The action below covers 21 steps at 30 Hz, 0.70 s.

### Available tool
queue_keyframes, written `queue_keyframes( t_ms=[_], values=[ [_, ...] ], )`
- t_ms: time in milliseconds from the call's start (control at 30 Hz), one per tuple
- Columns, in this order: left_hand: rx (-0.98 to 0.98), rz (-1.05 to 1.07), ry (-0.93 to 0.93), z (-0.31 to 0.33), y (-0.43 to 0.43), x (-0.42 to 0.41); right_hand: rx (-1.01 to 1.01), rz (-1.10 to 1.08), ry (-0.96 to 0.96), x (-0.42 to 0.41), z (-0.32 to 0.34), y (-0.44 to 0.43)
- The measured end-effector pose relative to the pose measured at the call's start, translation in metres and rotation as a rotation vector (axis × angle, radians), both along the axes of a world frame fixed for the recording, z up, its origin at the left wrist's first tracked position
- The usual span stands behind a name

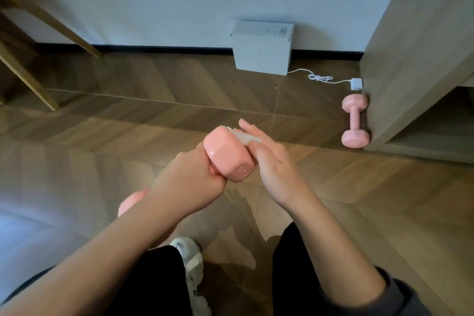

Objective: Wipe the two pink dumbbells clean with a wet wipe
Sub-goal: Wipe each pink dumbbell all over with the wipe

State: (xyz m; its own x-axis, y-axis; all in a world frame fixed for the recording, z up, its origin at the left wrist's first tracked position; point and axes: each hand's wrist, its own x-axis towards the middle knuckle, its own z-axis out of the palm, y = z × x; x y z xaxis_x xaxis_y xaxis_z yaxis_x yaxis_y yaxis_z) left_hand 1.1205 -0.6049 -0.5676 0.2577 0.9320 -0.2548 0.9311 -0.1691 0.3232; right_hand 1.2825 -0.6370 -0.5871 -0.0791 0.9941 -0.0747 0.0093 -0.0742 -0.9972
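One pink moulded dumbbell [228,154] aloft, left hand [189,182] clenched round its handle, straight fingers [252,128] of right hand [272,161] pressing white wet wipe [245,137] on its head. Second pink dumbbell [355,120] on wooden floor [128,123], against beige cabinet [410,59].

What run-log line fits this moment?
left grip holds pink dumbbell | right grip presses wet wipe on it | second dumbbell on floor

Held dumbbell [227,155]: pink, glossy, faceted heads, tilted with one head raised and the other low behind the wrist; the left hand [189,182] grips its handle. Wet wipe [245,137]: white, crumpled, pressed against the raised head's far side under the flat fingers of the right hand [272,161]. Second dumbbell [355,120]: same pink, lying on the floor [154,110], touching the wooden cabinet [410,59] side.
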Motion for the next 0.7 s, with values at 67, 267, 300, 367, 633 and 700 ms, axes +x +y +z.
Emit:
queue_keyframes(
  t_ms=[67, 267, 300, 367, 633, 700],
  values=[
    [-0.016, 0.012, 0.009, -0.01, 0.004, -0.003, 0.055, -0.015, 0.012, -0.007, 0.003, -0.002],
    [0.036, 0.032, 0.05, -0.032, 0.009, -0.002, 0.079, -0.041, -0.097, -0.009, -0.007, -0.019],
    [0.048, 0.017, 0.049, -0.033, 0.007, -0.001, 0.032, -0.048, -0.1, -0.007, -0.007, -0.016],
    [0.055, -0.054, 0.088, -0.034, 0.003, 0.001, 0.013, -0.036, -0.103, -0.007, -0.005, -0.011],
    [0.069, -0.038, 0.05, -0.023, 0.01, 0.005, 0.155, -0.107, -0.144, 0.001, -0.016, -0.039],
    [0.075, -0.027, 0.042, -0.023, 0.007, 0.007, 0.063, -0.12, -0.09, 0.0, -0.011, -0.031]
  ],
)
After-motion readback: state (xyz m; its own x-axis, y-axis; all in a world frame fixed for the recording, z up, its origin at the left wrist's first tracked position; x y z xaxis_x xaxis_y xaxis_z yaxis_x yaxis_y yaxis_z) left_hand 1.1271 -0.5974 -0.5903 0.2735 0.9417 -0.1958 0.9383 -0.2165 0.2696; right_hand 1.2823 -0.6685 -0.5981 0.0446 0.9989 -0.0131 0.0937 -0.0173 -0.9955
